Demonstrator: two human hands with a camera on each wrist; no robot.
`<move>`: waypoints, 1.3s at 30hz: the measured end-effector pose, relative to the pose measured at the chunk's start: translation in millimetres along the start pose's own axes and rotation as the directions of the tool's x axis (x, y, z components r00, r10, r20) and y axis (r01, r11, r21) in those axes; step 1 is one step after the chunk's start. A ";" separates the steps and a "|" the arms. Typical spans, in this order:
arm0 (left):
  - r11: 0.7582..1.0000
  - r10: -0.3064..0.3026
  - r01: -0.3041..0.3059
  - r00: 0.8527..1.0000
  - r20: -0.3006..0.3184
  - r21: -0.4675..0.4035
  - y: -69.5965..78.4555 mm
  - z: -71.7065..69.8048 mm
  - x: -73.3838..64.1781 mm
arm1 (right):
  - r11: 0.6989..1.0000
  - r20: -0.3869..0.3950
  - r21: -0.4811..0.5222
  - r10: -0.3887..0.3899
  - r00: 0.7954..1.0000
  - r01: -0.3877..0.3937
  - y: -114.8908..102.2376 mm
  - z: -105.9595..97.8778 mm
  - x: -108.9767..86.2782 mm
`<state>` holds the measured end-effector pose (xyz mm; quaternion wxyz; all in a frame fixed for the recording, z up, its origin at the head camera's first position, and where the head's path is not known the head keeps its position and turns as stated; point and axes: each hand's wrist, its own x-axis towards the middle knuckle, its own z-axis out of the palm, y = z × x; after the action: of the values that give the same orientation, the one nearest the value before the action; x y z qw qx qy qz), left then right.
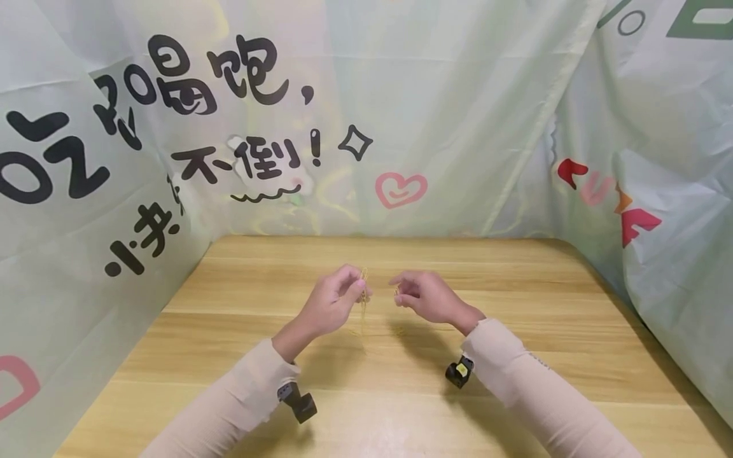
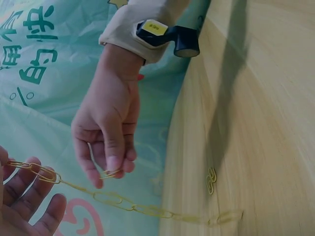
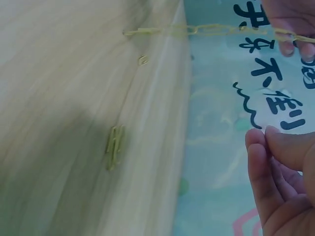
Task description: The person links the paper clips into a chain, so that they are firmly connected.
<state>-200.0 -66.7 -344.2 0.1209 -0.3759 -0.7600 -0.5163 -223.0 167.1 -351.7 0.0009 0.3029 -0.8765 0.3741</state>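
A chain of linked gold paper clips [image 2: 114,198] hangs from my left hand [image 1: 331,304], whose thumb and fingers pinch its upper part. Its lower end hangs down to or near the tabletop; whether it touches, I cannot tell. My right hand [image 1: 434,298], a short gap to the right at about the same height, pinches a single gold paper clip [image 2: 110,173] between thumb and fingertips. In the right wrist view the fingers hide that clip. Several loose paper clips [image 3: 115,147] lie on the table below the hands, with another small paper clip [image 3: 142,60] apart from them.
The wood-grain table [image 1: 366,407] spreads under both forearms. Light printed cloth [image 1: 458,127] hangs behind it and along both sides. A small black camera [image 1: 298,402] is worn at the left wrist, and another black camera [image 1: 459,371] at the right.
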 end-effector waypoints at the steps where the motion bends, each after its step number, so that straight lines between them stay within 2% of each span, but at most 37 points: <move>1: 1.000 0.001 -0.001 1.000 0.005 -0.002 -0.3 0.3 0.5 | 1.000 -0.011 0.000 -0.009 1.000 0.009 -1.6 -0.8 0.1; 6: 1.000 0.011 -0.010 0.999 0.030 -0.022 -1.1 1.4 1.6 | 0.999 -0.038 0.006 -0.033 0.999 0.033 -9.2 -4.2 -0.4; 11: 1.000 -0.008 0.009 0.999 0.047 -0.008 -1.7 2.4 -1.1 | 0.998 -0.051 0.047 -0.050 0.997 0.052 -17.5 -6.9 -1.2; 17: 1.000 0.023 -0.023 0.999 0.039 0.019 -0.8 1.0 1.1 | 0.992 -0.086 0.082 -0.086 0.993 0.093 -28.5 -14.2 2.0; 26: 0.999 0.009 -0.010 0.999 0.038 0.046 -1.4 0.9 3.3 | 0.981 -0.086 0.177 -0.059 0.995 0.074 -34.9 -20.1 5.1; 30: 0.998 0.016 -0.018 0.999 0.031 0.064 -1.6 0.6 3.5 | 0.980 -0.090 0.182 -0.060 0.994 0.076 -36.9 -21.6 6.1; 39: 0.995 -0.007 0.003 0.999 0.038 0.098 -5.1 3.0 4.1 | 0.970 -0.077 0.230 -0.058 0.995 0.074 -40.5 -23.0 4.1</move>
<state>-205.7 -63.1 -346.7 0.1232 -0.3776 -0.7873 -0.4715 -210.0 158.3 -307.7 0.0086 0.3166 -0.8155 0.4844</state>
